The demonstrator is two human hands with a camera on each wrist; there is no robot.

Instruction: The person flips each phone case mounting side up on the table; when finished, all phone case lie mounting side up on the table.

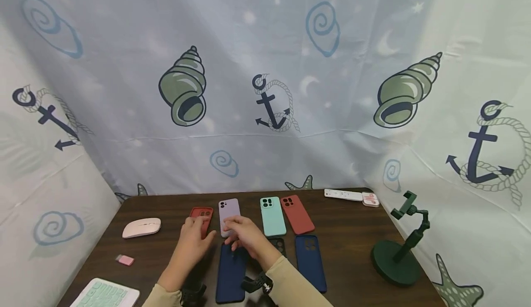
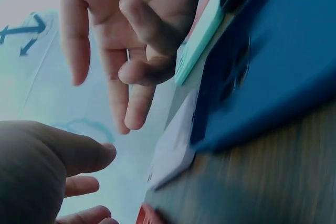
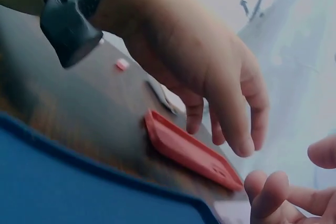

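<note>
My left hand (image 1: 188,246) hovers by a red phone case (image 1: 203,214), its fingers relaxed and holding nothing. In the right wrist view that red case (image 3: 184,148) lies with its hollow side up, below the left hand (image 3: 194,61). Loosely bent fingers of my right hand (image 1: 250,241) hang over the top of a dark blue phone case (image 1: 230,274), close to a lavender case (image 1: 229,209). Nothing shows in the right hand's grasp in the left wrist view, where the palm (image 2: 142,24) faces the camera.
To the right lie a mint case (image 1: 273,217), a second red case (image 1: 297,215), another blue case (image 1: 311,263) and a partly hidden black case (image 1: 278,245). A white mouse (image 1: 142,227), pink USB stick (image 1: 125,260), keyboard (image 1: 105,294), white remote (image 1: 342,195) and green stand (image 1: 397,263) surround them.
</note>
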